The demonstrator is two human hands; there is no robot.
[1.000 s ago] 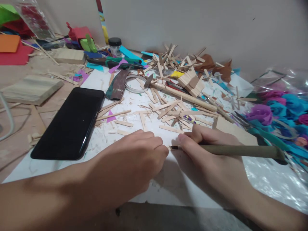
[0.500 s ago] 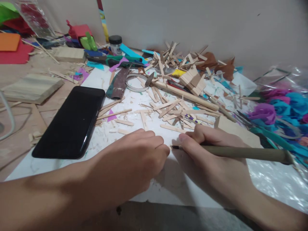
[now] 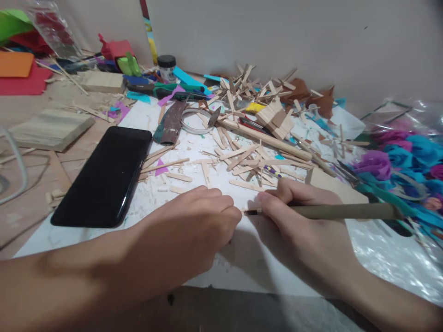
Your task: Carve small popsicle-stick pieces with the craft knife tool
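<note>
My left hand (image 3: 204, 226) is closed in a pinch, knuckles up, over the white sheet (image 3: 249, 272). A small pale piece of wood (image 3: 242, 212) peeks out at its fingertips, the rest hidden by the hand. My right hand (image 3: 304, 226) grips a carving tool (image 3: 346, 211) with a long olive handle, held nearly level. The tool's narrow dark tip points left and meets the pale piece, or comes very close to it. Just beyond both hands lie scattered flat craft sticks (image 3: 242, 159), two of them forming an L-like corner.
A black phone (image 3: 104, 177) lies left of my left forearm. Behind are a hammer (image 3: 263, 138), a tape roll (image 3: 197, 121), pliers (image 3: 173, 90) and a lidded jar (image 3: 166, 68). Wood blocks (image 3: 51, 129) sit at left. Crepe-paper flowers (image 3: 374, 163) and bubble wrap (image 3: 387, 263) are at right.
The view has shifted slightly. Both hands keep nearly the same pose, with the tool's tip still at the left fingertips; the handle's far end sits a little higher in the picture.
</note>
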